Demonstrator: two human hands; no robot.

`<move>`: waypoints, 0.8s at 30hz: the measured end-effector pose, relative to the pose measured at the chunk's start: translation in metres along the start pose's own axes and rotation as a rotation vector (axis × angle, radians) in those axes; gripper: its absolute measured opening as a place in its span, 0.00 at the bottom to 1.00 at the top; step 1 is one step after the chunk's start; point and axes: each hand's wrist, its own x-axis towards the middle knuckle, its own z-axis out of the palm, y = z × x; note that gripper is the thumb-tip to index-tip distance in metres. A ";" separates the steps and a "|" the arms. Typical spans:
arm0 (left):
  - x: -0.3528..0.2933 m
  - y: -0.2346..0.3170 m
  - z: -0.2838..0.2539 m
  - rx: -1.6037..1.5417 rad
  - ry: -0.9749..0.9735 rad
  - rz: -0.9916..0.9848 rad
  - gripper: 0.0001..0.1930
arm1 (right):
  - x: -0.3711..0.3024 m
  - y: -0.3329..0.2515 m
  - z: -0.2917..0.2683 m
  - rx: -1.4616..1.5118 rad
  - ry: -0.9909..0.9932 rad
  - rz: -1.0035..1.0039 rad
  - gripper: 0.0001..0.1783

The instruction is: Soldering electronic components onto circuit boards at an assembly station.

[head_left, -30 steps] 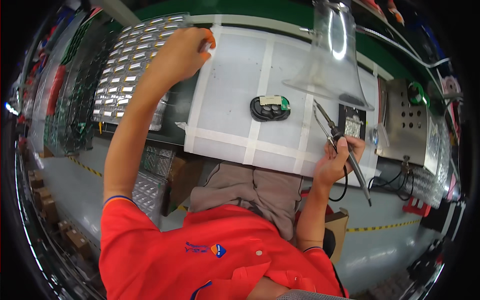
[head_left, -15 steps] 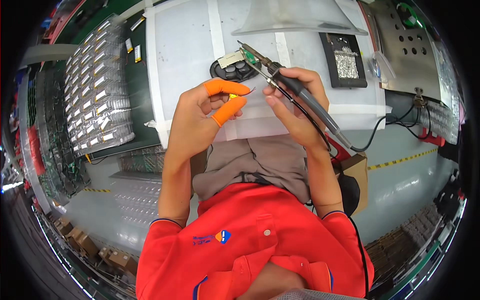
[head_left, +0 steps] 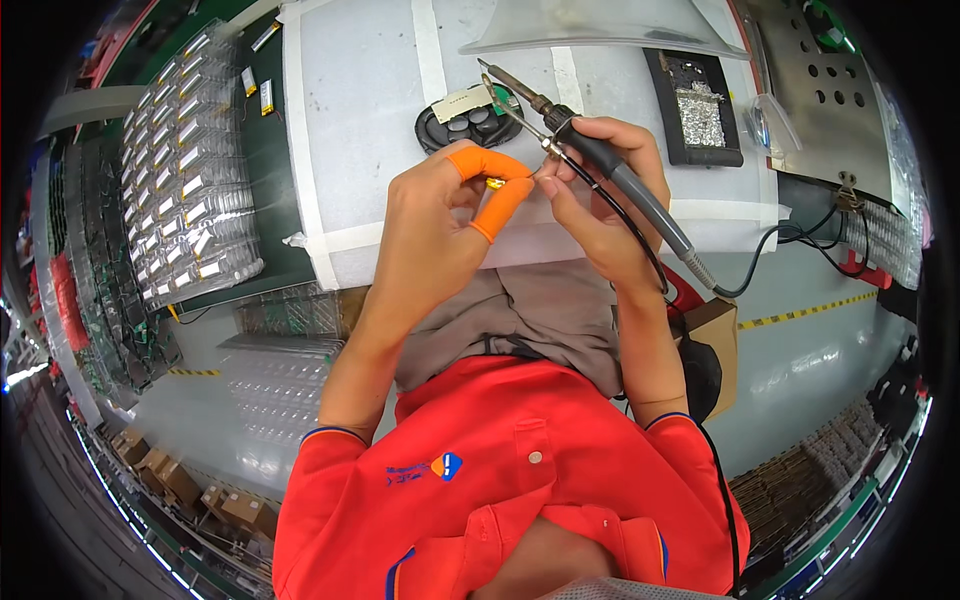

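Note:
My left hand (head_left: pixel 430 225), with orange finger cots on thumb and forefinger, pinches a small battery (head_left: pixel 495 184). Only its yellow end shows; the fingers hide the rest. Thin wire runs from it to the fingertips of my right hand (head_left: pixel 605 225), which almost meet my left ones. That right hand also grips a grey soldering iron (head_left: pixel 628 182), its tip pointing up and left. Clamped along the iron is a thin metal guide tube (head_left: pixel 515 115) with a black hose. Beyond my hands lies a black oval housing (head_left: pixel 432 132) holding a pale flat part (head_left: pixel 462 104) and a green circuit board (head_left: pixel 506 101).
Clear plastic trays of batteries (head_left: pixel 190 180) are stacked on the left, with loose batteries (head_left: pixel 266 97) beside them. A black tray of silvery solder scraps (head_left: pixel 700 115) sits at the right. Across the back stands a translucent hood (head_left: pixel 600 25). The iron's cable (head_left: pixel 745 275) trails right.
My left hand has moved right and slightly up with the battery, bringing its wires to my right fingertips. The right hand still holds the iron and has shifted slightly right and up.

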 end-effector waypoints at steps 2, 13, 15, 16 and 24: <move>0.004 0.001 -0.001 0.156 0.061 0.143 0.05 | 0.000 -0.005 0.001 -0.048 0.044 -0.027 0.26; 0.064 -0.009 -0.032 0.488 0.181 0.353 0.05 | 0.026 -0.006 -0.001 0.098 0.379 -0.065 0.08; 0.065 -0.012 -0.031 0.471 0.178 0.336 0.05 | 0.025 -0.002 -0.002 0.096 0.364 -0.077 0.08; 0.064 -0.012 -0.031 0.456 0.179 0.313 0.05 | 0.022 -0.002 -0.002 0.099 0.361 -0.080 0.09; 0.065 -0.010 -0.031 0.475 0.169 0.312 0.05 | 0.023 0.000 -0.003 0.085 0.320 -0.039 0.08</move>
